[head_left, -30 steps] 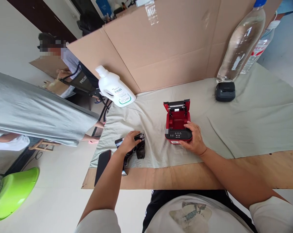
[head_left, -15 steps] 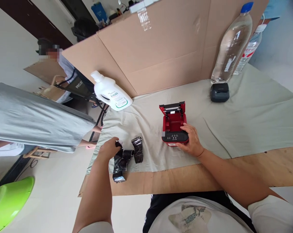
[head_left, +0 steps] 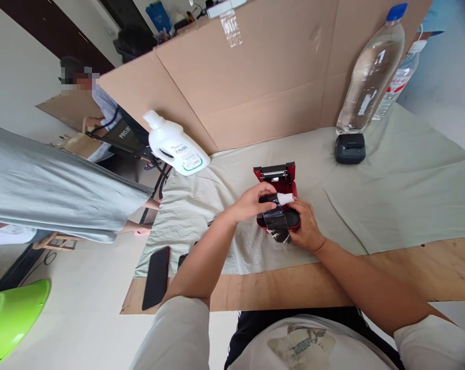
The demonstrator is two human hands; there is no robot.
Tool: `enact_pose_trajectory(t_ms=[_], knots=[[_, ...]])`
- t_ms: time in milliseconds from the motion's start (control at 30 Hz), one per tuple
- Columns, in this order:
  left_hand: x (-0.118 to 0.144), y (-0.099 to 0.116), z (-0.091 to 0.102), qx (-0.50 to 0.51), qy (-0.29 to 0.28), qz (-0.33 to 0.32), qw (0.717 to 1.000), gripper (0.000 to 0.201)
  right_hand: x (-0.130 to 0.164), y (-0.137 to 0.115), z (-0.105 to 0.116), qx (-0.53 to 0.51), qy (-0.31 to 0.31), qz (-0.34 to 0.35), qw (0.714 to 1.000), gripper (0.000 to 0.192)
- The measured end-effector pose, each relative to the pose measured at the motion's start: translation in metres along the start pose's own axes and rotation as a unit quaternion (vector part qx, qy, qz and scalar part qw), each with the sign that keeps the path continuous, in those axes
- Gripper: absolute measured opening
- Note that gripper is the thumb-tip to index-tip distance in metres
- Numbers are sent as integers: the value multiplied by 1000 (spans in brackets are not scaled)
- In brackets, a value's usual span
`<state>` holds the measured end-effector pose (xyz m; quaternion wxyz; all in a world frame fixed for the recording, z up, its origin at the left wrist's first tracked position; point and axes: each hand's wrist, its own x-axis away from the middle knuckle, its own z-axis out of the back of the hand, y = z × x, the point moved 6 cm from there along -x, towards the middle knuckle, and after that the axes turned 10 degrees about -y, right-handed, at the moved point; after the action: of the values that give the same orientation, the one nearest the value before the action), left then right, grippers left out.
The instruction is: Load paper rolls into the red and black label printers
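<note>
A small red and black label printer (head_left: 294, 186) stands on the cloth with its lid raised. Over its open bay, my left hand (head_left: 255, 200) pinches a roll of black film (head_left: 270, 199) with a white end (head_left: 285, 199) sticking out to the right. A loose strip of the film (head_left: 276, 223) hangs down across the printer's front. My right hand (head_left: 306, 225) grips the printer's right side, its fingertips near the roll's white end. Below my left forearm, dark pieces (head_left: 182, 259) are partly hidden. The inside of the bay is mostly covered by my hands and the roll.
A black phone-like slab (head_left: 156, 277) lies at the table's front left. A white detergent jug (head_left: 178, 146) stands behind it. Further right are a black device (head_left: 350, 149) and two water bottles, the large one (head_left: 371, 77) nearer. A cardboard panel (head_left: 255, 87) rises at the back; people are at left.
My left hand has moved right and up from the dark rolls to the printer, bringing a film roll. The black slab now shows at front left. My right hand has stayed on the printer.
</note>
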<state>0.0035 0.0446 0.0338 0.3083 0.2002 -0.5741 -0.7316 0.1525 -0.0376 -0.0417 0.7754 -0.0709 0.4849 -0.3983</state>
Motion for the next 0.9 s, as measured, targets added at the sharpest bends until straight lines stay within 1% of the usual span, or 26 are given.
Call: enact_pose_trajectory(t_ms=[33,100,200,333,500,600,667,733,900], knots=[[-12,-8,-1,-17,6,2,1000,33,0,1,0,0,2,0,1000,66],[-28,-20,-2,-60,8,17,998,31,0,2,0,-2,6,-1,1000,67],[-31,-25,-2,-110,14,30,993,28,0,2,0,-5,10,1,1000,67],[-23,-22,-1,-129,22,29,991,30,0,-1,1,-6,16,9,1000,68],[-16,-12,-7,-163,19,31,986,29,1,-2,3,6,37,-25,999,80],[-16,-4,-16,-187,10,21,982,30,0,-5,2,33,30,-5,999,75],[-18,-2,-23,-197,2,13,980,35,1,-4,0,49,25,-3,998,73],[-20,-2,-28,-210,-5,7,978,42,1,-2,0,57,24,-10,998,77],[-24,-2,-31,-252,-29,-5,967,49,1,-4,0,50,27,-8,998,81]])
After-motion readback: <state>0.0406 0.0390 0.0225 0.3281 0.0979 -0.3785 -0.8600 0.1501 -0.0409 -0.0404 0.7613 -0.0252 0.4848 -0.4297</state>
